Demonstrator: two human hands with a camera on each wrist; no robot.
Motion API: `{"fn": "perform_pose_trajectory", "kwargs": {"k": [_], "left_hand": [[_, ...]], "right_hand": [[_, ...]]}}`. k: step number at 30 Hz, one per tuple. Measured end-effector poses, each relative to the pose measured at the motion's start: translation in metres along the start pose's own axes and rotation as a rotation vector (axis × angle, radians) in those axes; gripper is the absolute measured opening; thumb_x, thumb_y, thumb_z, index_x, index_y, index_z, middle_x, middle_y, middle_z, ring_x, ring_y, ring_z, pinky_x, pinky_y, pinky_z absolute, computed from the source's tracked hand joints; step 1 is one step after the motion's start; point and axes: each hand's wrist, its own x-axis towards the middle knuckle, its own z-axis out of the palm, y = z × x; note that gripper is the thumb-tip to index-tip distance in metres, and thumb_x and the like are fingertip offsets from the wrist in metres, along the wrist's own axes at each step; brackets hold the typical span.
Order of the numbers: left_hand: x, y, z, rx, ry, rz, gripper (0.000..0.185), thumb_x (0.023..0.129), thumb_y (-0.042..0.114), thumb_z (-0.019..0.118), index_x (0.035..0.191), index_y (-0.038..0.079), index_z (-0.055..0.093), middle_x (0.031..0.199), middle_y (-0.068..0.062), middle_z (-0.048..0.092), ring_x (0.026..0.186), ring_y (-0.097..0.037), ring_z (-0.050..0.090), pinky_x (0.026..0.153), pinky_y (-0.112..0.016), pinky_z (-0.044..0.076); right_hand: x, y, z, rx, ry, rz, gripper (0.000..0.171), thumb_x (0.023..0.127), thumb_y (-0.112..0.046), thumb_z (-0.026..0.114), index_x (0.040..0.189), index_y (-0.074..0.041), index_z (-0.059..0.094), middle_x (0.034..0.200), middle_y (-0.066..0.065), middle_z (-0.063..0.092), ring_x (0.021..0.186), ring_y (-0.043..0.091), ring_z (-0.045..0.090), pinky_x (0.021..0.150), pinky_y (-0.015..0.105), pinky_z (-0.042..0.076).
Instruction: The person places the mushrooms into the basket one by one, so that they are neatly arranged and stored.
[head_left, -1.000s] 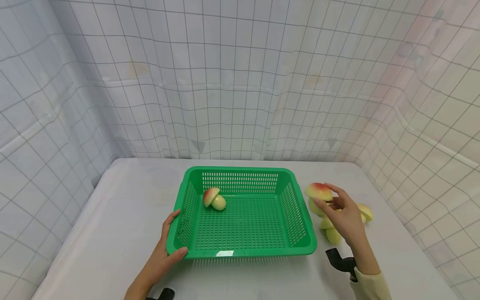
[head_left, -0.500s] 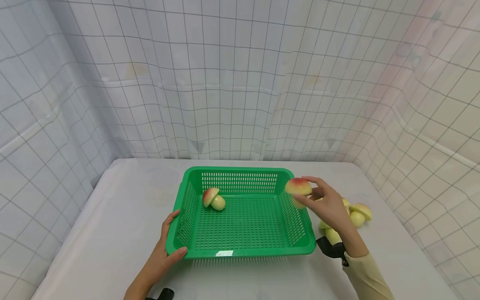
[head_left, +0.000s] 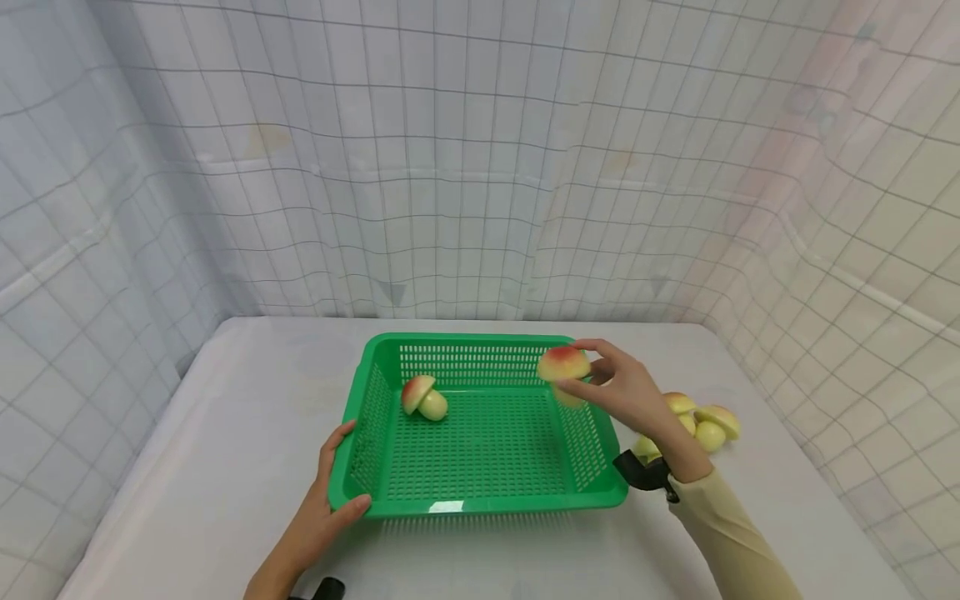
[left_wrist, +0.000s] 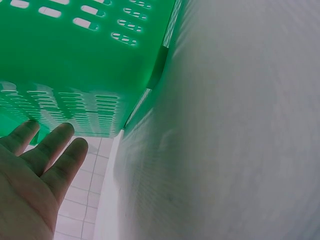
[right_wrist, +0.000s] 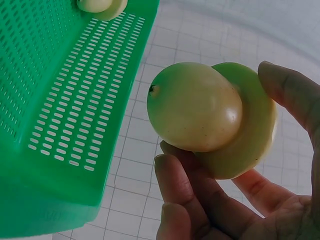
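Note:
My right hand [head_left: 626, 398] pinches a toy mushroom [head_left: 564, 365] by its red-and-yellow cap, between thumb and fingers. The mushroom is over the right side of a green plastic basket [head_left: 480, 506]. In the right wrist view its pale rounded stem [right_wrist: 192, 107] points toward the basket. My left hand [head_left: 318, 517] rests at the basket's front left corner, thumb on the front rim and fingers along the left side. The left wrist view shows those fingers [left_wrist: 65, 165] nearly straight by the slotted wall. Another mushroom [head_left: 426, 398] lies inside the basket, toward the back left.
Several similar mushrooms [head_left: 708, 425] lie in a cluster on the white-covered table [head_left: 225, 433], right of the basket, partly hidden by my right forearm. Checked white curtains [head_left: 465, 167] hang behind the table and at both sides.
My right hand has carried the mushroom leftward from the cluster on the table to above the basket's right side. The left hand keeps its place at the basket corner.

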Motion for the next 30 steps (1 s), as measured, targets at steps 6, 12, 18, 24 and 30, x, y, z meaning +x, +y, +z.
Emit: {"fn": "perform_pose_trajectory", "kwargs": {"k": [6,12,18,24,30], "left_hand": [[0.0,-0.002,0.0,-0.016,-0.002,-0.01,0.082,0.088,0.014,0.056,0.15,0.032,0.005,0.15,-0.017,0.007,0.122,-0.038,0.031,0.083,-0.032,0.042],[0.0,-0.001,0.0,-0.029,-0.007,-0.004,0.082,0.088,0.014,0.056,0.151,0.031,0.005,0.151,-0.018,0.006,0.123,-0.04,0.031,0.082,-0.031,0.042],[-0.001,0.0,0.0,-0.031,-0.009,-0.005,0.083,0.088,0.013,0.056,0.151,0.031,0.005,0.151,-0.018,0.006,0.124,-0.04,0.03,0.083,-0.032,0.042],[0.0,0.0,0.0,-0.031,-0.01,-0.003,0.083,0.088,0.013,0.056,0.151,0.031,0.005,0.152,-0.018,0.005,0.124,-0.04,0.03,0.083,-0.032,0.042],[0.0,0.001,0.0,-0.023,-0.006,-0.009,0.083,0.088,0.013,0.056,0.151,0.032,0.005,0.152,-0.016,0.004,0.126,-0.038,0.028,0.085,-0.033,0.041]], "right_hand": [[0.013,-0.01,0.006,0.006,-0.055,-0.042,0.06,0.077,-0.05,0.074,0.127,-0.025,0.054,0.087,-0.001,0.067,0.08,0.018,0.061,0.069,0.039,0.047],[0.028,-0.019,0.012,-0.023,-0.12,-0.09,0.057,0.077,-0.046,0.075,0.126,-0.026,0.055,0.088,-0.002,0.067,0.079,0.02,0.061,0.068,0.038,0.047],[0.043,-0.024,0.02,0.004,-0.2,-0.119,0.055,0.077,-0.043,0.076,0.125,-0.024,0.057,0.088,-0.003,0.068,0.078,0.022,0.062,0.068,0.037,0.047],[0.056,-0.026,0.032,0.024,-0.28,-0.132,0.055,0.079,-0.039,0.077,0.126,-0.02,0.055,0.081,0.002,0.067,0.072,0.018,0.059,0.064,0.035,0.044],[0.069,-0.023,0.046,0.017,-0.33,-0.134,0.056,0.079,-0.036,0.076,0.127,-0.018,0.055,0.084,0.0,0.068,0.081,0.015,0.064,0.07,0.036,0.047]]}}
